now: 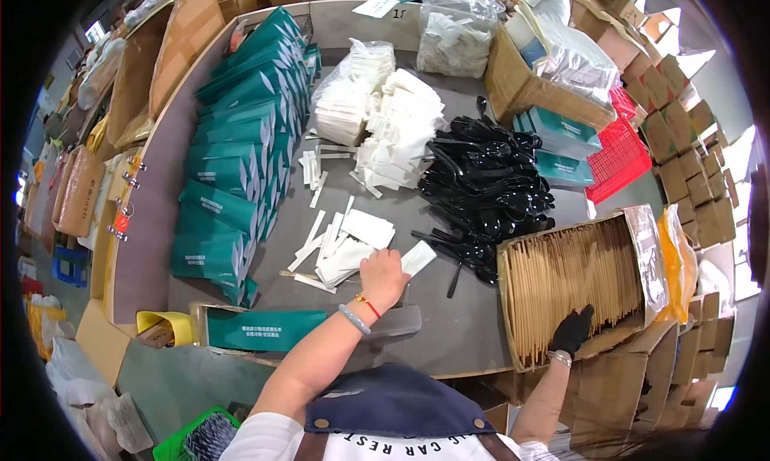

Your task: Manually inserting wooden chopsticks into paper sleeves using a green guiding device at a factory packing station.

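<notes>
Sticks [565,272] run near-to-far under right hand [573,331], at worktop [473,333]'s near right corner, left hand [383,278] well apart; can't tell whether either hand's fingers are clamped.

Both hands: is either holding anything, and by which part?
Cannot be told: the left hand is at the white packets, the gloved right hand at the long brown pieces; any grip is hidden.

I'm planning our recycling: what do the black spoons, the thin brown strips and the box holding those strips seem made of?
Black spoons: likely plastic, glossy; bright highlights show on them.
Thin brown strips: perhaps kraft paper, or wood or bamboo; they look matte, but mostly only packed edges show.
Box: apparently cardboard, brown and flat-walled, with a shine that may be clear tape.
</notes>
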`<action>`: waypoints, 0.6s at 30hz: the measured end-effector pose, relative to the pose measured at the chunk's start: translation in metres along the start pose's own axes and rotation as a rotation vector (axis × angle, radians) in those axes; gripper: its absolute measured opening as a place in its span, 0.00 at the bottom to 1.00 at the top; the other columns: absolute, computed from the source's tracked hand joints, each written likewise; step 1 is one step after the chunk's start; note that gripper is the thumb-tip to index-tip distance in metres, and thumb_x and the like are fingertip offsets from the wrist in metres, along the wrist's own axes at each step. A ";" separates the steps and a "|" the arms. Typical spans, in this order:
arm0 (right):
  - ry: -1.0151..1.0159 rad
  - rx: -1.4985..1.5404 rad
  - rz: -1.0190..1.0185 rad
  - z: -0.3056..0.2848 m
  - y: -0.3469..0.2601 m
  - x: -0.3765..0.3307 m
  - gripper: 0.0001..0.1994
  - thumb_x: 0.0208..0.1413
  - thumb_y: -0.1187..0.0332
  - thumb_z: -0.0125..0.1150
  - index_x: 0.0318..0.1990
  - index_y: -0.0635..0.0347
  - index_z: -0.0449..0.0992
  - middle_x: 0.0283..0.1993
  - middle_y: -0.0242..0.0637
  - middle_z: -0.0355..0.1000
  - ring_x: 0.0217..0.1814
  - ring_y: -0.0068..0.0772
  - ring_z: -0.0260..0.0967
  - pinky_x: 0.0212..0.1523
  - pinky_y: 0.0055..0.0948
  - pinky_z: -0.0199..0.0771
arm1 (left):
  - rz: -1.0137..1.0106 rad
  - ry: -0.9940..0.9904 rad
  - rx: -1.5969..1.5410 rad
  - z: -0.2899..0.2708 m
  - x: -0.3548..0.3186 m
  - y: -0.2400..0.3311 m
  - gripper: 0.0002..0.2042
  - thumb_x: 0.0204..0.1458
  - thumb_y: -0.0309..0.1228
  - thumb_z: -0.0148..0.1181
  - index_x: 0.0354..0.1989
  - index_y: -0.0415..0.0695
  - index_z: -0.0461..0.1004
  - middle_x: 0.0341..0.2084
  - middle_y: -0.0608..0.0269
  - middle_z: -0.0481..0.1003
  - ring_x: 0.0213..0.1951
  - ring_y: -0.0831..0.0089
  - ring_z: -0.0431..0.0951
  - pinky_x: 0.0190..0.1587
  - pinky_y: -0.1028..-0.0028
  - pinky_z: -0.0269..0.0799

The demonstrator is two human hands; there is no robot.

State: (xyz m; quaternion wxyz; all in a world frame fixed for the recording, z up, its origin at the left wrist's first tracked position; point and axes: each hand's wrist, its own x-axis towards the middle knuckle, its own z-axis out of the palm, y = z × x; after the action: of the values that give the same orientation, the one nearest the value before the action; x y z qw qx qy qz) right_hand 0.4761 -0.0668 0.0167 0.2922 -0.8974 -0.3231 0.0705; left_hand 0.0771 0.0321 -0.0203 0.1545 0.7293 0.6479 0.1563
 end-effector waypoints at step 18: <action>-0.526 -0.340 -0.863 0.147 -0.193 -0.060 0.10 0.51 0.63 0.64 0.40 0.52 0.78 0.39 0.43 0.73 0.40 0.50 0.73 0.40 0.45 0.73 | 0.341 -0.241 -0.064 -0.081 -0.087 -0.052 0.14 0.37 0.32 0.71 0.34 0.53 0.75 0.24 0.64 0.75 0.34 0.65 0.73 0.38 0.65 0.65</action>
State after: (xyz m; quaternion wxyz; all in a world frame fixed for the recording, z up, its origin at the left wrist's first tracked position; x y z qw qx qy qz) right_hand 0.2791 0.0862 0.0028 0.0542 -0.6696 -0.7321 0.1132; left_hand -0.0141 -0.0465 0.0278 0.2255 0.8365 0.4866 0.1124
